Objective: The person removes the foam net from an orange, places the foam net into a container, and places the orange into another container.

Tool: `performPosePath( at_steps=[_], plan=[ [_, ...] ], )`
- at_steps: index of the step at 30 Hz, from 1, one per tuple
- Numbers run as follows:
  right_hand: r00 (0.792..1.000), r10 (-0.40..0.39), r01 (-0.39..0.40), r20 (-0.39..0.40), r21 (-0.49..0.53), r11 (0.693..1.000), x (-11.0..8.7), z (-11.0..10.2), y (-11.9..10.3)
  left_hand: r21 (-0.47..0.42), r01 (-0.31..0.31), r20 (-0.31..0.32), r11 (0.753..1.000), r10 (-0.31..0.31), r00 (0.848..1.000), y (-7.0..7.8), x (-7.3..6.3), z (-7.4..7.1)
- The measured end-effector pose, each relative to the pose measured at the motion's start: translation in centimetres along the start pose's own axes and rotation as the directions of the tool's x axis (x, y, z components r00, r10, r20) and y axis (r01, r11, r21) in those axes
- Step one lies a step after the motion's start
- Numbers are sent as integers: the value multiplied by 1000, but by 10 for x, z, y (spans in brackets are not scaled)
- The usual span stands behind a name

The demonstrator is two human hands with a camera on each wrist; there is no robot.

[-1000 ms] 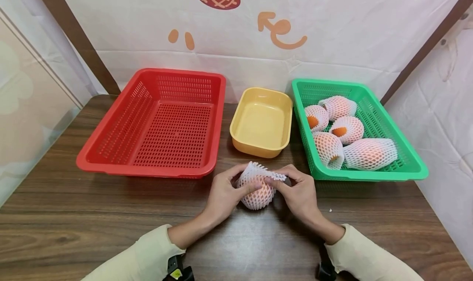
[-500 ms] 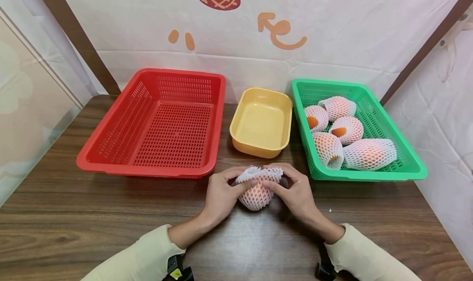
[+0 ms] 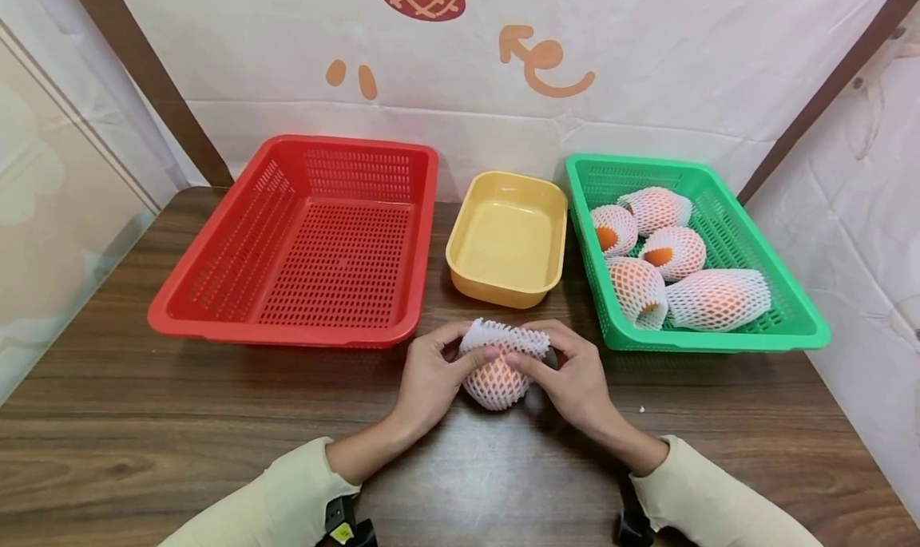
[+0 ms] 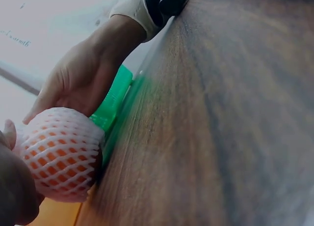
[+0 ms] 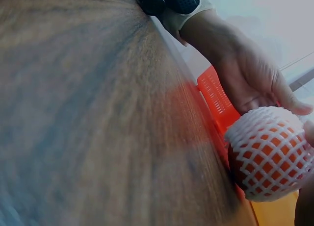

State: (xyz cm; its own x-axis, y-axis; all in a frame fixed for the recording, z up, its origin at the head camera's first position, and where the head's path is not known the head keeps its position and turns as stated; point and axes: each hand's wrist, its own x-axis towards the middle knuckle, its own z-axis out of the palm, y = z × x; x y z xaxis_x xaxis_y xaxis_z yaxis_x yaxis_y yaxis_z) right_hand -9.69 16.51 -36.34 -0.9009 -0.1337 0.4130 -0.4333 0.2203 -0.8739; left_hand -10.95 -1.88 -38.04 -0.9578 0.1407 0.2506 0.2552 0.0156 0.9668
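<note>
A round orange fruit in a white foam net (image 3: 497, 383) rests on the wooden table between the two hands, in front of the yellow tray. The left hand (image 3: 430, 378) pinches the net's upper left part, thumb in front. On the other side the right hand (image 3: 573, 378) pinches the upper right edge, its thumb tip close to the left one. The net's top is folded over in a thick band. In the left wrist view, orange skin shows through the mesh of the foam net (image 4: 64, 157). Fingers behind the fruit are mostly hidden in the head view.
A red basket (image 3: 287, 333) stands at the back left, with a yellow tray (image 3: 503, 290) in the middle. The green basket (image 3: 719, 341) at the right holds several orange fruits in foam nets (image 3: 719, 299). A small white scrap (image 3: 642, 409) lies on the table (image 3: 180, 451).
The net's upper edge, earlier bunched to a point and pulled right, is now spread into an even folded band. The thumbs have shifted slightly left; the fruit stays in place.
</note>
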Motion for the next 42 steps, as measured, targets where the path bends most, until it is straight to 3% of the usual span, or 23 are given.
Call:
performPosePath(
  at_steps=[8, 14, 23, 31, 39, 42],
  plan=[
    [995, 50, -48, -82, 22, 999, -2, -2, 26, 73, -11, 38, 997, 8, 999, 5, -1, 1],
    [997, 8, -6, -80, 28, 1000, -2, -3, 29, 125, -28, 19, 992, 26, 999, 4, 0, -1],
    [997, 81, -81, 5, 37, 996, -4, -1, 26, 42, -36, -56, 998, 38, 998, -1, 0, -1],
    [998, 56, -56, 8, -13, 998, -2, 0, 0, 0, -29, -58, 1000, 28, 998, -1, 0, 0],
    [997, 39, -37, -60, 32, 999, -1, 0, -4, 45, 9, 22, 999, -10, 1000, 2, -2, 0],
    [997, 26, -24, -72, 26, 999, -1, 0, -4, 59, 5, 51, 998, -8, 999, 11, -3, 0]
  ],
)
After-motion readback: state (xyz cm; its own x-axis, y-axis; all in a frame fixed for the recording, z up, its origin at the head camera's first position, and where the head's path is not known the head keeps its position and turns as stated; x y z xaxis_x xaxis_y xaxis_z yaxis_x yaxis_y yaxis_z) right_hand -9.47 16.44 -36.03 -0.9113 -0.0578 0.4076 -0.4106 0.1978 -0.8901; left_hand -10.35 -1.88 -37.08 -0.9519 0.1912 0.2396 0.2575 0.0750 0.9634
